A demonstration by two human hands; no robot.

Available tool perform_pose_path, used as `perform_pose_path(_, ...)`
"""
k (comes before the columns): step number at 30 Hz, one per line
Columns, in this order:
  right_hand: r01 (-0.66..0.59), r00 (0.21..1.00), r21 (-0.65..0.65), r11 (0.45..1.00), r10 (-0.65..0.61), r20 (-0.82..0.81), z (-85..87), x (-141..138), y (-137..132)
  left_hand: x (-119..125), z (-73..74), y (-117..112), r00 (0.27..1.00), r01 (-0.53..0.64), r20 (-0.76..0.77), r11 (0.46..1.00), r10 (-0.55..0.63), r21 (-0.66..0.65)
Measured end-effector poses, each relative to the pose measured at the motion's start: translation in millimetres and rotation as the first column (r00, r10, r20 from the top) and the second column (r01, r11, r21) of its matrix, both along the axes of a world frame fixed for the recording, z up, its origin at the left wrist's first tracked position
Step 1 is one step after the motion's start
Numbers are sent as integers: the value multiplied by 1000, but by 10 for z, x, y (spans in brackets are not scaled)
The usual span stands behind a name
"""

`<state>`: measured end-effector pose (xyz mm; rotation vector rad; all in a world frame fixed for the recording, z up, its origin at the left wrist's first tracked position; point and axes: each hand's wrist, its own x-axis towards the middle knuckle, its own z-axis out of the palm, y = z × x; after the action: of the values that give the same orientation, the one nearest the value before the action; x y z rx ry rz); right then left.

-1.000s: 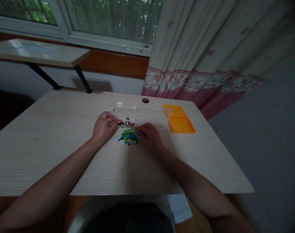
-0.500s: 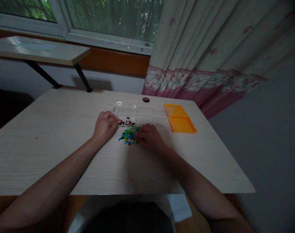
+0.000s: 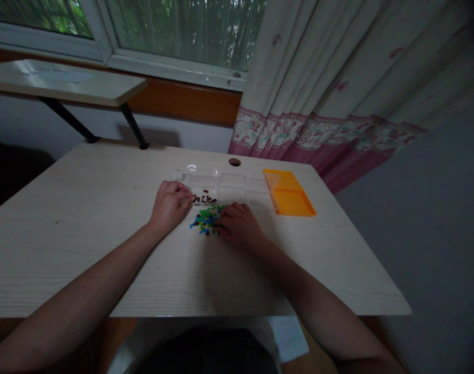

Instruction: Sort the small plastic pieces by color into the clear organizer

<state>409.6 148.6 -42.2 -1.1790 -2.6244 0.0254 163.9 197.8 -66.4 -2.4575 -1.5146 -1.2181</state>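
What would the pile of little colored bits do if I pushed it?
The colored pile would probably spread out instead of moving as one lump, because it's made of many loose bits. Each bit is likely light, since it looks tiny beside the right hand. The bits may slide fairly easily, as the table looks flat and smooth.

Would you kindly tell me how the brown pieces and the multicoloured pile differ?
The brown pieces share one colour; the multicoloured pile mixes green, blue and more. The brown pieces lie in the clear tray; the multicoloured pile, on the desk. The brown pieces are spread sparsely; the multicoloured pile is dense. Both consist of small pieces.
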Motion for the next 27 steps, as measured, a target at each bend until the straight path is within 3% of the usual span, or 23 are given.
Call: perform_pose_path(27,58,983,-144,988,-81,-163,-84,-35,31,2,1,-2,1000,19,-19,999,-20,-35)
